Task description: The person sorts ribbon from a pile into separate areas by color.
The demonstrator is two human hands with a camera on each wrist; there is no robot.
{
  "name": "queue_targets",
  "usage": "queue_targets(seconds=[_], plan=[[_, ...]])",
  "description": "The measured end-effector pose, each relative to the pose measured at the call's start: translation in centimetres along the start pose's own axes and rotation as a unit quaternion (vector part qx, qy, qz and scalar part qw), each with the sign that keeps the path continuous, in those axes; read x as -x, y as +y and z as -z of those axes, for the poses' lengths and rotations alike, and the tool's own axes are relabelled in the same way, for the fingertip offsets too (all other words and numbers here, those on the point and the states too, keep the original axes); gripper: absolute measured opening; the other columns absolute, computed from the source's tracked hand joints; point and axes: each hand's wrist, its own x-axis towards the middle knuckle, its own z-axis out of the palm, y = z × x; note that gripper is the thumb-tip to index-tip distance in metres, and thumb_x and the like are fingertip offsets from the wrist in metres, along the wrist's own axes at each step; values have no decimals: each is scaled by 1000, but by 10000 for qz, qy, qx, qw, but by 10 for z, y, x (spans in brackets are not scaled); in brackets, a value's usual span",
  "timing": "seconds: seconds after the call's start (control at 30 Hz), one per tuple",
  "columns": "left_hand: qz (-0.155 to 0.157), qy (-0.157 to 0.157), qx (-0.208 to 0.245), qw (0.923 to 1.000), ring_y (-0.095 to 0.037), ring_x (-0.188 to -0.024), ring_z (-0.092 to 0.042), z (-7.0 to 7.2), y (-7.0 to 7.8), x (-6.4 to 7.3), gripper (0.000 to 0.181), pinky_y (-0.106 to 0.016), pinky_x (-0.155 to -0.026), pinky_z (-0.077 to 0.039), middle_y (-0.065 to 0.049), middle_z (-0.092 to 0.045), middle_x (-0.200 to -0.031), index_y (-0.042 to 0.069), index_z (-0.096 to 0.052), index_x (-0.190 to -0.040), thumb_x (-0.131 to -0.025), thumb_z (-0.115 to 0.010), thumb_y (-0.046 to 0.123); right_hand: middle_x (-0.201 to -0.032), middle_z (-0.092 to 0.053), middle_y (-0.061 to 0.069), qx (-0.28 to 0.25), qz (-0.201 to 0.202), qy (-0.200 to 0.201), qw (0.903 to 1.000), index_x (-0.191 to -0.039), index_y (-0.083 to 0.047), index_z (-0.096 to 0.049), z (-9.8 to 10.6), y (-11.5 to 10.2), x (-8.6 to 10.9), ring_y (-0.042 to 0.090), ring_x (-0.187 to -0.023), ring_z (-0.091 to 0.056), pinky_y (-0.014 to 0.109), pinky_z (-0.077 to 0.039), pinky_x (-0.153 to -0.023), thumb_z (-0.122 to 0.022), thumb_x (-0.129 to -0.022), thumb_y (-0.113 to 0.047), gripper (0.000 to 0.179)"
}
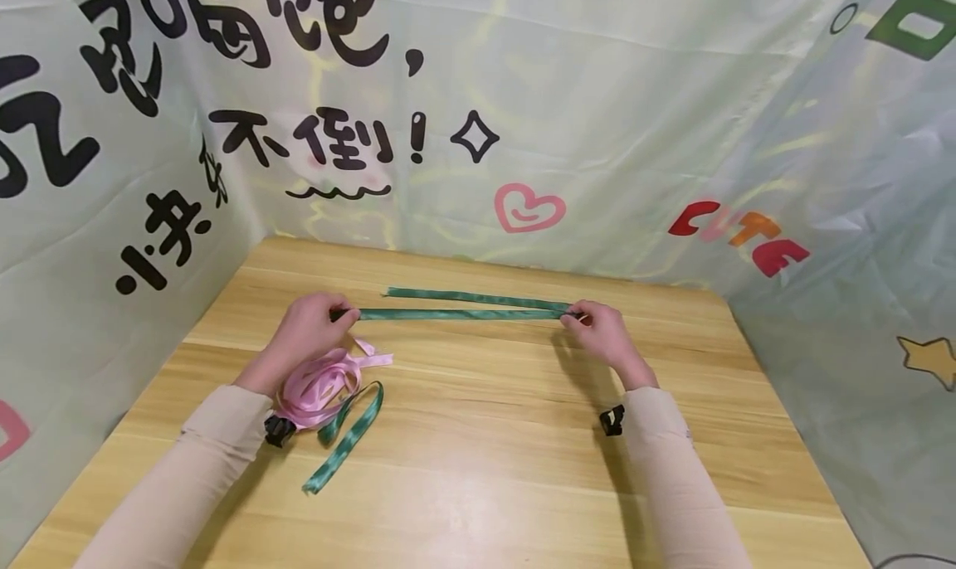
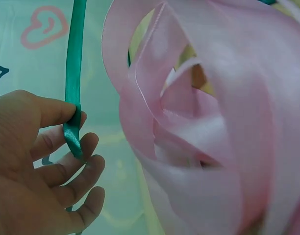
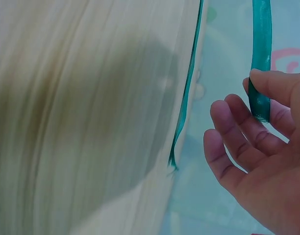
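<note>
A green satin ribbon [image 1: 456, 313] stretches straight between both hands. My left hand [image 1: 317, 324] pinches one end between thumb and index finger; in the left wrist view a short tail of the ribbon [image 2: 74, 54] hangs below the pinch, over the other fingers. At the other end, my right hand [image 1: 603, 330] pinches the ribbon [image 3: 261, 44] between thumb and index finger, its remaining fingers spread loosely. Just behind the stretched length, a second green ribbon strip [image 1: 470, 296] lies on the tabletop, its frayed end to the left.
A loose coil of pink ribbon [image 1: 317, 391] sits under my left wrist, filling much of the left wrist view. Beside it a folded green ribbon piece [image 1: 347, 453] lies on the wooden table [image 1: 508, 436]. Printed cloth walls [image 1: 597, 121] stand behind and at both sides.
</note>
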Motion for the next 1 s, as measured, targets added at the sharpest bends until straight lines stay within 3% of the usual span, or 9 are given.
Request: queue_targets(seconds=[0.23,0.37,0.5,0.6,0.7,0.8,0.9,1.0], plan=[[-24,-262,272,9993,-18,-64,-49,-11,3,-17,24,-33,-64,-40,-5,-64,-76,4,-73,-96,-106,-60,21,-118,-71,25,18,-171,-97,9998,-124,3,-69,5,13,1,30,-90,-67,36,-52,-72,-58,-108,-21,30],[105,-393,239,9989,-19,-66,-53,-19,4,-27,24,-33,-66,-43,-8,-69,-82,3,-75,-102,-107,-58,20,-119,-71,25,24,-312,-121,9994,-125,3,-68,5,21,0,30,-91,-68,36,-52,-72,-56,-108,-20,31],[224,-457,146,9986,-21,-74,-59,-25,4,-35,24,-35,-71,-46,-13,-76,-98,3,-76,-109,-107,-59,20,-108,-72,22,54,-394,-76,9992,-119,2,-71,3,26,-3,27,-84,-64,36,-50,-72,-58,-107,-21,29],[290,-457,37,9985,-22,-75,-59,-28,3,-40,25,-36,-71,-45,-13,-77,-101,4,-77,-110,-106,-61,22,-93,-71,17,20,-480,-16,9988,-112,1,-72,0,30,-7,21,-72,-57,35,-46,-68,-60,-106,-21,26],[393,-456,-101,9981,-20,-67,-52,-32,1,-48,26,-35,-65,-40,-8,-72,-82,6,-78,-101,-105,-63,26,-77,-67,9,-2,-575,35,9983,-106,1,-72,-1,33,-11,16,-62,-50,33,-43,-64,-61,-104,-20,24],[629,-469,-198,9967,-19,-60,-43,-37,-1,-58,34,-34,-59,-34,0,-55,-63,9,-70,-81,-104,-65,32,-65,-59,3,-69,-710,69,9974,-100,2,-70,-1,35,-16,14,-56,-45,32,-41,-61,-61,-103,-19,23],[829,-441,-272,9952,-19,-63,-43,-41,-5,-64,41,-34,-59,-34,2,-47,-62,13,-58,-70,-103,-66,35,-61,-56,0,-80,-830,97,9965,-96,2,-69,-2,34,-21,14,-54,-44,32,-40,-60,-62,-103,-18,23],[894,-478,-270,9945,-23,-71,-50,-42,-8,-69,38,-35,-62,-37,-3,-59,-72,12,-62,-73,-103,-65,35,-63,-60,1,-44,-958,100,9953,-95,2,-70,-3,34,-25,14,-56,-46,32,-41,-60,-63,-103,-18,23]])
